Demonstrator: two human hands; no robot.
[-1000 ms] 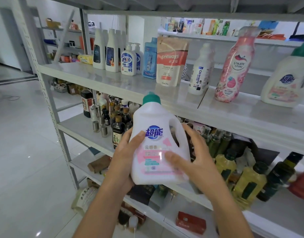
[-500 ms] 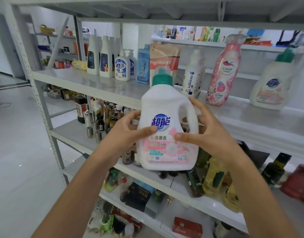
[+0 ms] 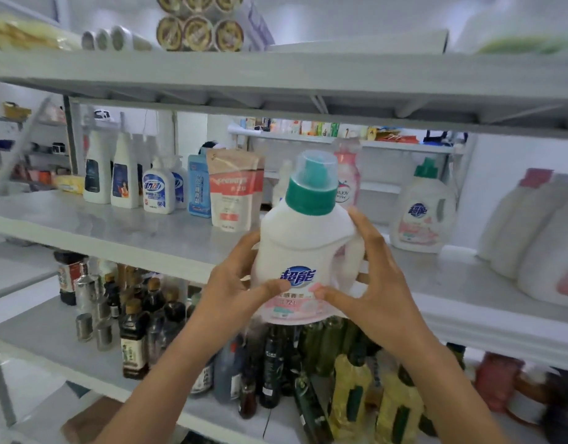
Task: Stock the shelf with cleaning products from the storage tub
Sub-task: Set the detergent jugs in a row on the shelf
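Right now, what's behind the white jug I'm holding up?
A pink bottle is behind the jug, only its top showing beside the green cap. A white bottle peeks out left of the neck. Their lower parts are covered.

dark sauce bottles (image 3: 133, 341) with brown caps are standing crowded together on the lower board (image 3: 52, 354), and small metal tins (image 3: 84, 326) are sitting just beside them at the left. a dark bottle with a red label (image 3: 68, 277) is standing behind the tins. further right, dark green bottles (image 3: 324, 344) are packing in behind yellow oil bottles (image 3: 351, 389), with a blurred red container (image 3: 495, 382) sitting at the far right. up top, round-lidded tubs (image 3: 197, 33) are lying stacked with their lids facing out, beside three pale cylinders (image 3: 106, 38) and a yellow packet (image 3: 23, 33). colourful packets (image 3: 308, 127) are lining a far rack (image 3: 340, 144) in the background. a brown cardboard piece (image 3: 90, 421) is lying low at the left.
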